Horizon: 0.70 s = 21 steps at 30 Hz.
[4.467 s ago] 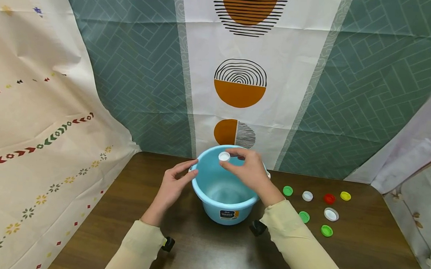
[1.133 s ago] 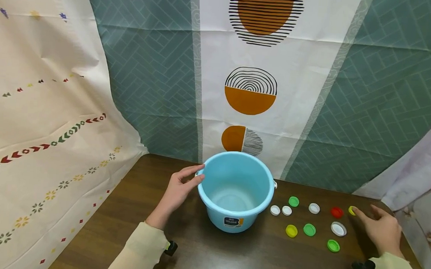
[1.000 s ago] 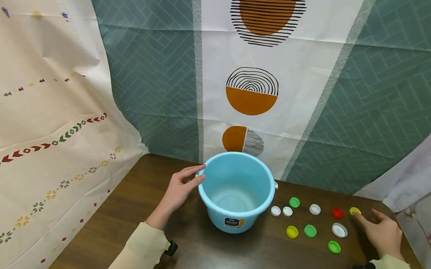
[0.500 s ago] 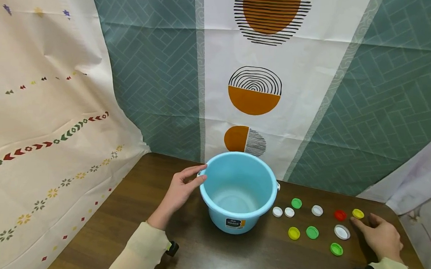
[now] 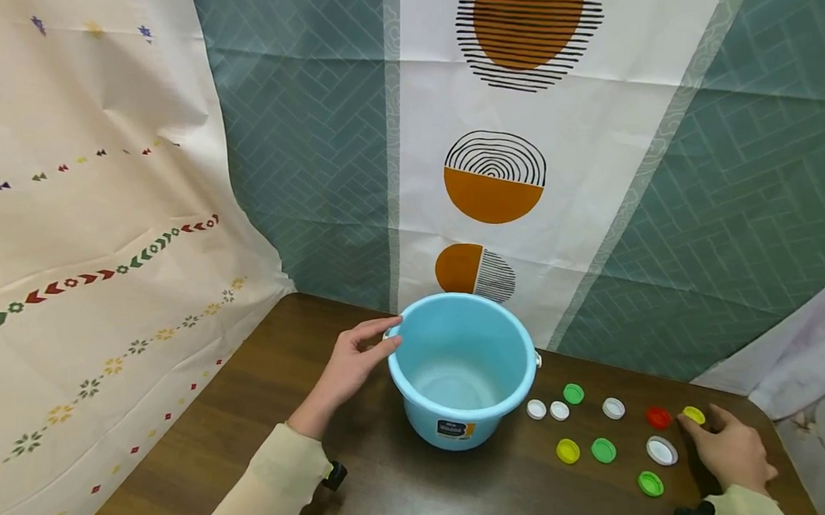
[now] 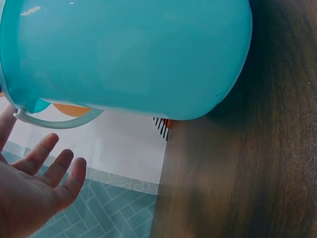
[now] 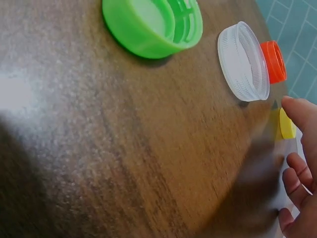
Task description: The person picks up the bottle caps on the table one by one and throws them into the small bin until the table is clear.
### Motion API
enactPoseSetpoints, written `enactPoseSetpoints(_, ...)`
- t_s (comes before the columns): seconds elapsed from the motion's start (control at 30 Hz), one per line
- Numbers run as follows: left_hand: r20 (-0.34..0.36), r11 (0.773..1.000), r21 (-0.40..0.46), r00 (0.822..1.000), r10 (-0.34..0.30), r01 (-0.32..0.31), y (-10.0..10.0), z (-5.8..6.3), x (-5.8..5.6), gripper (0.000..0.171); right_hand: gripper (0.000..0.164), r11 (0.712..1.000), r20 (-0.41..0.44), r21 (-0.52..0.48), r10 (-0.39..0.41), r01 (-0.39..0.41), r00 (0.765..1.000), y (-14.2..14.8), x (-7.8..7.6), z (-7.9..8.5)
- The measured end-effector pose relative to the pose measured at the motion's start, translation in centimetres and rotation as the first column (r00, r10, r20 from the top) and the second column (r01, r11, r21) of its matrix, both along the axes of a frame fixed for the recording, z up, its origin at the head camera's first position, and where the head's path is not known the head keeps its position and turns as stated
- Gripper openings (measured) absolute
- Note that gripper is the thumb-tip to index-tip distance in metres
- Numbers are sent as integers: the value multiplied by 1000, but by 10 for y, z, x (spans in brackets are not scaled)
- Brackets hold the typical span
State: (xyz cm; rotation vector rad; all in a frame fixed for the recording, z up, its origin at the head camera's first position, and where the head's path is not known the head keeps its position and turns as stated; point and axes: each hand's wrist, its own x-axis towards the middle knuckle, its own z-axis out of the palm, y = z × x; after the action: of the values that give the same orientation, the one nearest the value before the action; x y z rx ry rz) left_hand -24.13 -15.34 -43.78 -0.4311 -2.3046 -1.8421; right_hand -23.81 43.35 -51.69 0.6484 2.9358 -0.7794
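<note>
We have our right hand, fingers apart, at the far yellow cap on the counter; rushing a pinch could knock the red cap beside it. Our left hand's parted fingers touch the rim of the bucket (leaning might tip it).

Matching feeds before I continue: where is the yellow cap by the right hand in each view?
Head: the yellow cap is right of the red cap, by the right hand.
Left wrist: not in view.
Right wrist: near the right edge, below the red cap.
Shared landmark: brown table, in all three.
</note>
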Motion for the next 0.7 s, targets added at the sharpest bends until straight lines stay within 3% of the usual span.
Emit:
enactPoseSetpoints(0.17,-8,1000,-4,1000,-3,3,1,1,1,36,98,1000,6,12,27,-27,1000,0,0,2)
enactPoseSetpoints(0.47,30,999,7,999,-43,43,5,23,14,39,91,1000,20,-14,13,-13,1000,2,5,-3)
enactPoseSetpoints(0.7,24,1000,9,1000,3,-3,1,4,8,37,91,1000,16,-23,11,-10,1000,1,7,-4)
